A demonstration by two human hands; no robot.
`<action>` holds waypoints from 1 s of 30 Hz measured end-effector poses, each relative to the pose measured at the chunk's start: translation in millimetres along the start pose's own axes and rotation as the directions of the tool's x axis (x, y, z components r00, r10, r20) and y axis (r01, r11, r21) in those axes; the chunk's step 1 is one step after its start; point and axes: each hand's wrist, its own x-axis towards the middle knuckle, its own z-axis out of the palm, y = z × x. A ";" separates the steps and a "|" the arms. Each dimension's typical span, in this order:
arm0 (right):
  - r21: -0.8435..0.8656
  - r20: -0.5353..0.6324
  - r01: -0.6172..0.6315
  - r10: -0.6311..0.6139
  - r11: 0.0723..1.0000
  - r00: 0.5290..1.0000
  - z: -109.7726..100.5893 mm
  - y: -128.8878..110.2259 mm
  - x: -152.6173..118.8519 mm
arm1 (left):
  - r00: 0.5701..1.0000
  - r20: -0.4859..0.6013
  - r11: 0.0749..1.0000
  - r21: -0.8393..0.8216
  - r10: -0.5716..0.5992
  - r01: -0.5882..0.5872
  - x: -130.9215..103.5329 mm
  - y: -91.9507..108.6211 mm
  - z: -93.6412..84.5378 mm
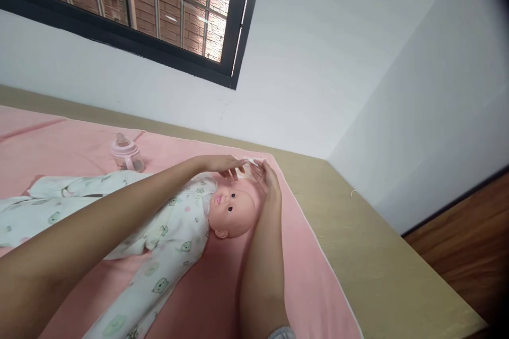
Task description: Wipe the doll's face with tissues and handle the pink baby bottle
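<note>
A baby doll (233,214) lies on its back on a pink sheet (310,275), its bare head to the right. It wears a white suit (175,222) with green animal prints. My left hand (225,165) reaches over the doll's chest to just beyond its head, fingers stretched out. Curved around the top of the head is my right hand (271,179), its fingers spread. Between my fingertips lies a small white patterned piece (245,171), perhaps cloth, partly hidden; whether my fingers touch it I cannot tell.
A pink-lidded baby bottle (127,154) stands on the sheet beyond the doll. Bare tan board (338,212) borders the sheet at right and back. White walls (318,63) and a dark-framed barred window (159,10) rise behind. Brown wood (469,238) shows at far right.
</note>
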 end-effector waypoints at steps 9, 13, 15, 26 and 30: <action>0.042 0.406 0.243 -0.239 0.969 0.882 31.3 -31.5 -28.5 | 0.898 -0.437 0.926 -0.316 0.050 -0.206 -42.2 -3.4 2.2; -0.163 0.634 0.270 -0.109 0.949 0.766 52.9 -45.8 -51.5 | 0.900 -0.383 0.870 -0.346 0.210 -0.350 -60.6 -4.5 10.0; -0.244 0.701 0.316 -0.058 0.917 0.710 62.4 -53.0 -62.2 | 0.912 -0.316 0.848 -0.376 0.262 -0.374 -70.4 -6.7 12.1; -0.415 0.779 0.478 0.031 0.774 0.626 79.8 -72.4 -96.0 | 0.934 -0.245 0.861 -0.378 0.260 -0.339 -120.6 -8.7 26.0; -0.441 0.751 0.470 0.027 0.765 0.660 88.2 -73.8 -103.1 | 0.921 -0.288 0.909 -0.247 0.262 -0.336 -129.8 -7.8 24.4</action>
